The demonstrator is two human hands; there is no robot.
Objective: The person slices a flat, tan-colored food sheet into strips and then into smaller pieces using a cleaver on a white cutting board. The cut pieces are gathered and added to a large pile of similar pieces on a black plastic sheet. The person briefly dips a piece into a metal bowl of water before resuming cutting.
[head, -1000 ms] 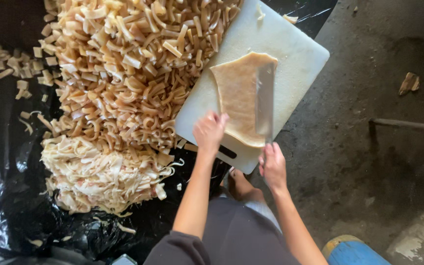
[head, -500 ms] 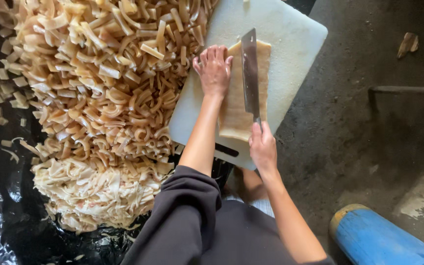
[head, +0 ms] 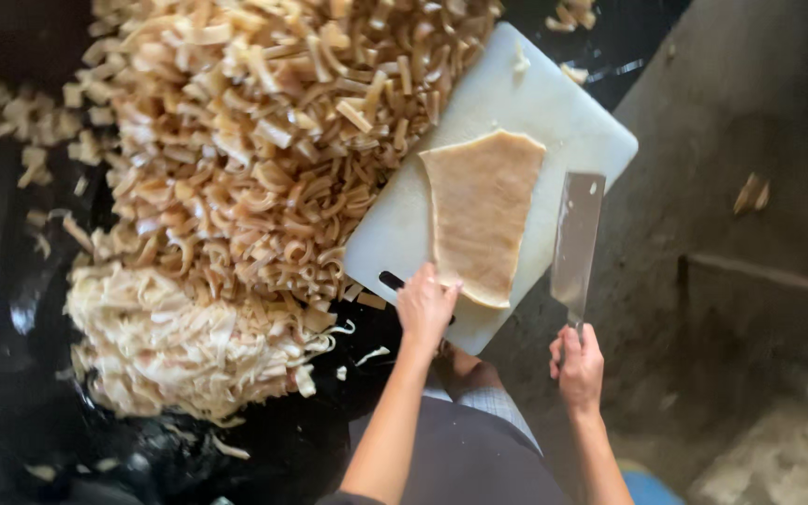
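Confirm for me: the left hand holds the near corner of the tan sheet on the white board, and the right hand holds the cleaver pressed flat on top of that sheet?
Not quite. In the head view the right hand holds the cleaver to the right of the tan sheet, not on top of it. The left hand does rest at the sheet's near corner on the white board.

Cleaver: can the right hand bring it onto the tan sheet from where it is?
Probably yes. The right hand grips the cleaver just beside the tan sheet on the white cutting board; nothing lies between them. The left hand touches only the sheet's near edge.
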